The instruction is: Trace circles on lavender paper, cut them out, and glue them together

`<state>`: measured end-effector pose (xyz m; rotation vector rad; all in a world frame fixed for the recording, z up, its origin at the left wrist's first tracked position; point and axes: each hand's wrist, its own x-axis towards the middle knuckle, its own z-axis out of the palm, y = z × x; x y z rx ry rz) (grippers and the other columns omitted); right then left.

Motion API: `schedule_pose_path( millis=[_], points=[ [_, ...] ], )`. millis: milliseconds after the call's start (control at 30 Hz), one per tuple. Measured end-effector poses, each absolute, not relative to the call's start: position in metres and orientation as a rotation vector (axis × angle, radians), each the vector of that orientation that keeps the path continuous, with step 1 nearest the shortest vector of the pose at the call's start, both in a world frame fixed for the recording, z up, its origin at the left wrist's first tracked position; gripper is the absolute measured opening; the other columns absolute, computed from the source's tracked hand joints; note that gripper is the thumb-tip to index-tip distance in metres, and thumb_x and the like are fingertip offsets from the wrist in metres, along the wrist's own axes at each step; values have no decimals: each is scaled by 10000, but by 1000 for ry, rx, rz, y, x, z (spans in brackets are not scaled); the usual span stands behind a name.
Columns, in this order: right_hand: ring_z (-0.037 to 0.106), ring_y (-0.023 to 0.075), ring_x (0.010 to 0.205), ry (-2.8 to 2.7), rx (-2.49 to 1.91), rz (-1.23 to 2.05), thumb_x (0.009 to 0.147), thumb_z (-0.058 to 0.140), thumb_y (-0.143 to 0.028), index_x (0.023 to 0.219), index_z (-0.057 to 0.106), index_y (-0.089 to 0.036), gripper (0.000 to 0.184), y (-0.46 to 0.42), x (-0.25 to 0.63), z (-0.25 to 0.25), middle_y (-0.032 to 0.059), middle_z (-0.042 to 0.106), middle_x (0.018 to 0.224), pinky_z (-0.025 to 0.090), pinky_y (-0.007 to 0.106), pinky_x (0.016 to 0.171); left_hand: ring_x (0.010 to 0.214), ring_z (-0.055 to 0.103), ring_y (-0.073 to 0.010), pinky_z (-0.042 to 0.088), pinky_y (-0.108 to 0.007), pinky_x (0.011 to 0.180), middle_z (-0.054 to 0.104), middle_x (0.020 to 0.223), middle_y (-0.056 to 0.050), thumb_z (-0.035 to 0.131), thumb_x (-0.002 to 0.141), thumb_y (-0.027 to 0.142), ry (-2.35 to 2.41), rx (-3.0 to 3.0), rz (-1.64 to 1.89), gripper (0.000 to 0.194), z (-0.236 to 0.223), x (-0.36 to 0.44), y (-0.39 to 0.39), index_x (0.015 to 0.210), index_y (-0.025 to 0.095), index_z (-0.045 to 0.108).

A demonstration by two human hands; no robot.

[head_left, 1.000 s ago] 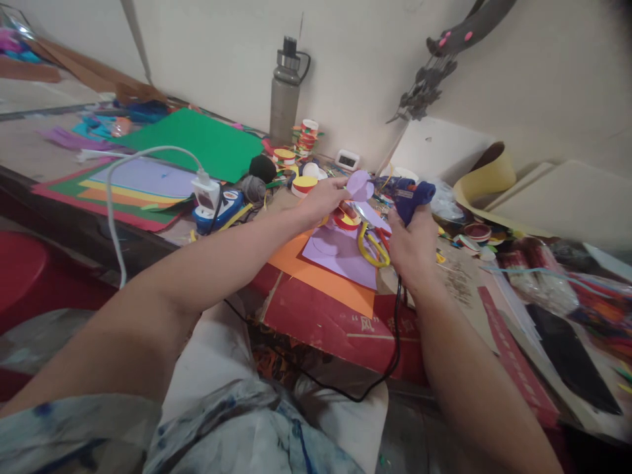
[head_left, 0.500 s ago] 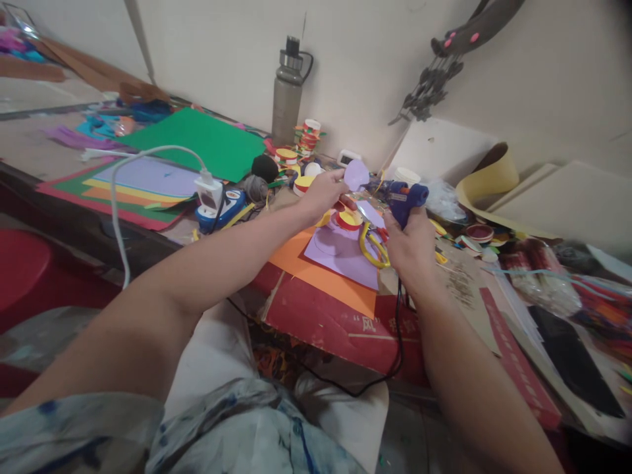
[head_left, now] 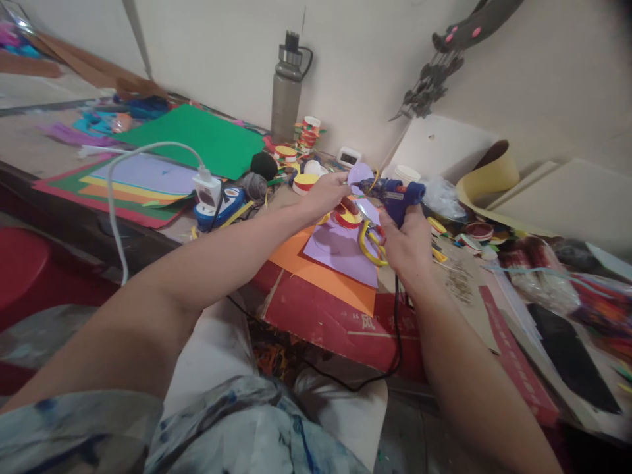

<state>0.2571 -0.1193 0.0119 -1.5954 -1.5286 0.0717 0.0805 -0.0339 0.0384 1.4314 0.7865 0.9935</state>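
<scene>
Between the fingertips of my left hand [head_left: 332,195] is a round piece of purple paper [head_left: 359,174], held upright by its edge. My right hand [head_left: 409,247] grips a blue hot glue gun [head_left: 397,201], its nozzle pointing left at the purple circle. Whether the nozzle touches the paper I cannot tell. Below the hands lie yellow-handled scissors [head_left: 368,247], a red and yellow round piece [head_left: 347,217], and a purple sheet [head_left: 340,257] with a circle outline on an orange sheet [head_left: 320,283]. A black cord hangs from the glue gun.
A grey water bottle [head_left: 286,99] stands by the wall. To the left are a green sheet [head_left: 197,141], stacked coloured sheets [head_left: 148,174] and a blue power adapter [head_left: 222,210] with a white cable. A red board [head_left: 340,336] lies along the front edge; a black phone-like slab [head_left: 573,362] sits right.
My right hand has brought the glue gun slightly left, so its nozzle now overlaps the purple circle. My left hand keeps its hold and has shifted slightly right.
</scene>
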Motion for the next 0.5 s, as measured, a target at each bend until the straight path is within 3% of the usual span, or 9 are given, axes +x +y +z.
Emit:
schedule_pose_path(
  millis=[500],
  points=[
    [790, 393, 993, -1425, -1591, 21, 981, 593, -514, 1275, 655, -199, 435, -114, 269, 11, 189, 786, 1101, 614, 624, 936, 559, 708, -85, 432, -157, 522, 719, 673, 20, 599, 979, 127, 748, 1549, 894, 304, 31, 81, -35, 1213, 172, 787]
  ],
)
